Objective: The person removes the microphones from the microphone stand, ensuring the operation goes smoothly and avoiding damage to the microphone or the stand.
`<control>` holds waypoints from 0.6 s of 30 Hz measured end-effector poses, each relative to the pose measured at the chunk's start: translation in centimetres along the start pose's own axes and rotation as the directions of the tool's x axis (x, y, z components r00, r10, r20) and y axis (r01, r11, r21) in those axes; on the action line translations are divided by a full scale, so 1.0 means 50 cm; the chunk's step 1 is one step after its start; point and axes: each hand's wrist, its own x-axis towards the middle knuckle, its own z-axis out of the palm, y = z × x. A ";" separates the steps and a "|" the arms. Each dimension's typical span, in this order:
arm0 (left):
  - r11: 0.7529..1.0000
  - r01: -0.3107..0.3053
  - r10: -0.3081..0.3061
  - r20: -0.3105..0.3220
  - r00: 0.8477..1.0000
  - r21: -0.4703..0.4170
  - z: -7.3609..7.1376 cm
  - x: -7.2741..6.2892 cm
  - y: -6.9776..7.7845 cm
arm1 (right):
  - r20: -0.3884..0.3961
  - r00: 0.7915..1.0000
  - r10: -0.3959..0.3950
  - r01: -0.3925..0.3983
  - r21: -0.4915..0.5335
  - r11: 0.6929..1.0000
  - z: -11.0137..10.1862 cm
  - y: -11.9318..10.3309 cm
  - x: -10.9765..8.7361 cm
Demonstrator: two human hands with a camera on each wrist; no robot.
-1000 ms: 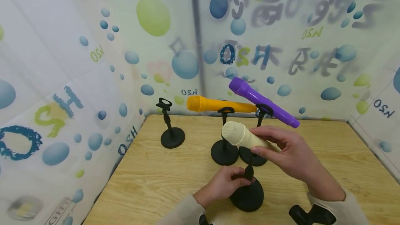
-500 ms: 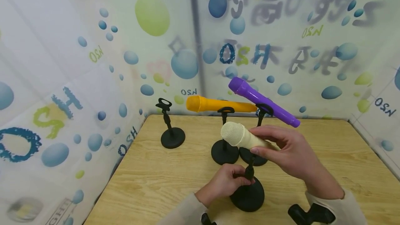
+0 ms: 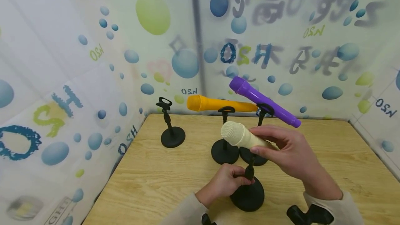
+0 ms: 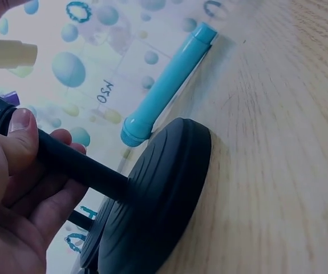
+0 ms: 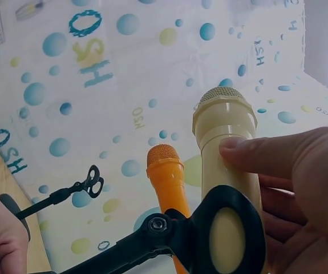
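My right hand [image 3: 290, 152] holds a cream microphone [image 3: 235, 134] between thumb and fingers, its mesh head pointing left. Below it, my left hand [image 3: 223, 183] grips the stem of a black desktop microphone stand [image 3: 249, 200], whose round base is on the table. In the right wrist view the stand's ring-shaped clip [image 5: 235, 231] overlaps the body of the cream microphone, with my thumb pressed on its front just above. The left wrist view has my thumb and fingers [image 4: 21, 123] around the stem above the base.
Behind, an orange microphone [image 3: 218, 104] and a purple microphone [image 3: 264, 101] rest tilted in two black stands close together. Another stand [image 3: 173, 137] with a bare clip is at the back left. A turquoise microphone [image 4: 172, 80] lies on the wooden table [image 3: 150, 169]. Printed sheets enclose it.
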 end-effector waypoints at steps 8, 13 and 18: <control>1.000 0.011 -0.011 -0.002 1.000 -0.007 -0.003 0.002 0.004 | 0.005 1.000 0.010 -0.010 -0.005 1.000 0.004 -0.003 0.003; 1.000 0.015 -0.015 0.002 1.000 -0.004 -0.004 0.004 0.004 | 0.012 1.000 0.026 -0.026 -0.015 1.000 0.006 -0.009 0.010; 1.000 0.017 -0.017 0.000 1.000 -0.019 -0.003 0.003 0.005 | 0.020 0.999 0.045 -0.044 -0.015 0.999 0.008 -0.017 0.019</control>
